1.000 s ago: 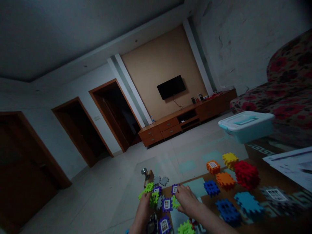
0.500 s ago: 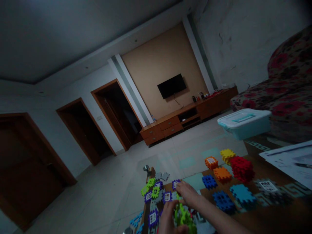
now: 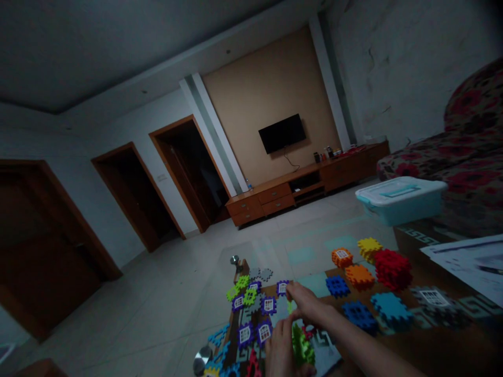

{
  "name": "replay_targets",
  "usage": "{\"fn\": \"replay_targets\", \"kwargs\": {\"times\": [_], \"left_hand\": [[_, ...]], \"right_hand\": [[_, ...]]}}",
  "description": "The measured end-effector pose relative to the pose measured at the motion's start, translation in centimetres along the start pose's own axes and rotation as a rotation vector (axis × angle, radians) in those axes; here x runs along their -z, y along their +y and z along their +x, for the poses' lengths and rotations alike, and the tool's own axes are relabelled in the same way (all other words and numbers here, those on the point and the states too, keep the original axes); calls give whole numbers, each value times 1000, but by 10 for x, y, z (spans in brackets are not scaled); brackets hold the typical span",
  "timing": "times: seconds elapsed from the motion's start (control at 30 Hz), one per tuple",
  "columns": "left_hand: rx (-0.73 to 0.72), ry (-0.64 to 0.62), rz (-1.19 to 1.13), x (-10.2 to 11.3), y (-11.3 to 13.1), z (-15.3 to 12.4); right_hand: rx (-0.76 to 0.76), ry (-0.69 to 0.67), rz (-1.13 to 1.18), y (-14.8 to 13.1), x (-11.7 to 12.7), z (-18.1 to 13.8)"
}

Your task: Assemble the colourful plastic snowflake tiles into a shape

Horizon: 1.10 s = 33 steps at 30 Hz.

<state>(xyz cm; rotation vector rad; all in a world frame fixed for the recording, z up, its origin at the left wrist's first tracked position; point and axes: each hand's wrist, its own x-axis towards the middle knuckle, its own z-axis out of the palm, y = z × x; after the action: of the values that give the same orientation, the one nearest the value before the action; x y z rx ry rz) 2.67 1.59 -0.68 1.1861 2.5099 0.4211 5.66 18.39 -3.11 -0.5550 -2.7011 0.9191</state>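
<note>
Blocks are crowding the desk [image 3: 432, 277] on every side of your hands. Beyond your right hand [image 3: 308, 303], further along the desk, a blue block [image 3: 337, 286], an orange block [image 3: 359, 275], a red stack [image 3: 393, 268] and a yellow block [image 3: 369, 247] are sitting close together, with a smaller orange piece with a white window [image 3: 342, 256] just behind them. Nearer you on that same side, a dark blue block [image 3: 360, 315] and a light blue block [image 3: 391, 309] are lying flat. A white sheet of paper [image 3: 467, 262] is lying well beyond them to the right.

Past all of these, far from both hands, a pale teal box [image 3: 401, 199] is sitting with its lid closed, so you are not seeing what is inside.

Your left hand [image 3: 283, 351] is curling around a green toothed piece [image 3: 302, 350], fingers closed on it from the left, low in view and close to you. Your right hand is reaching forward just above it, fingers drawn together at the tips and touching a purple window tile [image 3: 282, 287] at the far edge of a flat cluster of tiles. That cluster, made of purple window tiles [image 3: 268, 305], green tiles [image 3: 249, 297] and grey tiles [image 3: 265, 274], is lying just left of your right hand and just ahead of your left one. In this dim light, you cannot tell whether the right fingers are actually pinching the tile.
</note>
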Motion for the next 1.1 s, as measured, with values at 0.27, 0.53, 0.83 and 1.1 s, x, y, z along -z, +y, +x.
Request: {"fn": "replay_targets", "kwargs": {"times": [0.27,0.53,0.83,1.1], "left_hand": [[3,-34,-125,-3,-5,-4],[62,-8,-211,9,-18,-13],[59,-39,-195,12,11,-19],[66,-59,51,2,18,-16]], "right_hand": [[13,139,259,-6,17,-2],[106,-15,372,-35,19,-27],[3,-8,87,-33,23,-43],[-210,-28,-147,-12,9,-43]]}}
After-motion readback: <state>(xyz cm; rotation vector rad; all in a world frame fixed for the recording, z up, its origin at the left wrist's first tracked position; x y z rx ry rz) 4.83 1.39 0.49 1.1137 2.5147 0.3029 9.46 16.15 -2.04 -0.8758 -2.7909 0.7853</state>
